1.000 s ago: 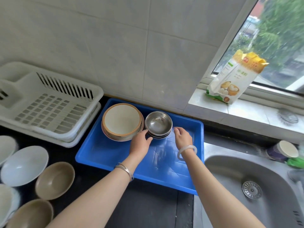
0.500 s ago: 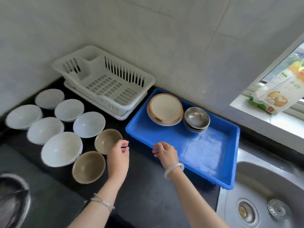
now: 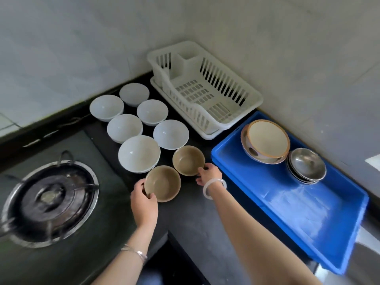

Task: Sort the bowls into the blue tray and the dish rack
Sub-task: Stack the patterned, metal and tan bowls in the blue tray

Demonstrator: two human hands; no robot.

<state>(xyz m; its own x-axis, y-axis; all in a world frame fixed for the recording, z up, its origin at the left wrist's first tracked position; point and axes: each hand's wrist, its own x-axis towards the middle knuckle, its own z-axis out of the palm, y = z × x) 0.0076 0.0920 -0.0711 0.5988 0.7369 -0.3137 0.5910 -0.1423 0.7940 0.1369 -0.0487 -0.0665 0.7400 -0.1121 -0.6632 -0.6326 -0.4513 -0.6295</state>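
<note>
Two brown bowls stand on the dark counter. My left hand (image 3: 144, 200) grips the rim of the nearer brown bowl (image 3: 163, 183). My right hand (image 3: 208, 173) holds the right rim of the farther brown bowl (image 3: 188, 160). Several white bowls (image 3: 138, 153) stand in a group behind them. The blue tray (image 3: 298, 204) on the right holds a large cream bowl with a brown rim (image 3: 266, 140) and a stack of steel bowls (image 3: 306, 166). The white dish rack (image 3: 205, 89) sits in the corner with nothing in it.
A gas burner (image 3: 49, 199) is set into the counter at the left. Tiled walls close off the back and right. The counter's front edge steps inward below my arms.
The view has swung left. Both hands left the steel bowls in the tray, crossed to the counter, and now each grips a brown bowl.
</note>
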